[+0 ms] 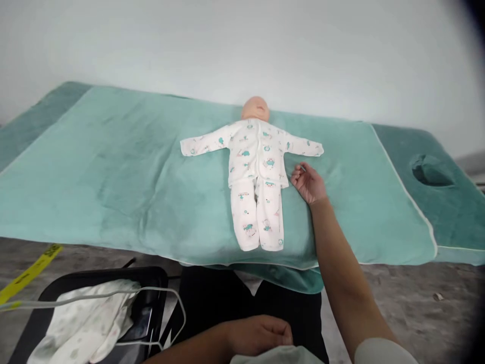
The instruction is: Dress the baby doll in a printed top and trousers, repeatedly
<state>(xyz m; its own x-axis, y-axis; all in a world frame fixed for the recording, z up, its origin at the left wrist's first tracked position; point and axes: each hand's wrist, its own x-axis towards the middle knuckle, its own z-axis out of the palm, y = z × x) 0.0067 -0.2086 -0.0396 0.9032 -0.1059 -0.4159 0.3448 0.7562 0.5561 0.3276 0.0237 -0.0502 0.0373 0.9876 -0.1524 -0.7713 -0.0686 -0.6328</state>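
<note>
A baby doll (256, 172) in a white printed two-piece suit lies on its back on a teal towel (113, 172), arms spread, head toward the wall. My right hand (307, 183) rests on the towel just right of the doll's waist, palm up, fingers loosely curled, with a thin small object I cannot make out near the fingertips. My left hand (261, 333) is low by my body, fingers closed, touching a pale cloth (280, 355) at the bottom edge.
The towel covers a teal massage bed with a face hole (432, 169) at the right. A black bin (94, 308) at lower left holds white printed clothes (87, 318) and a white cable. Yellow tape (30, 270) lies on the grey floor.
</note>
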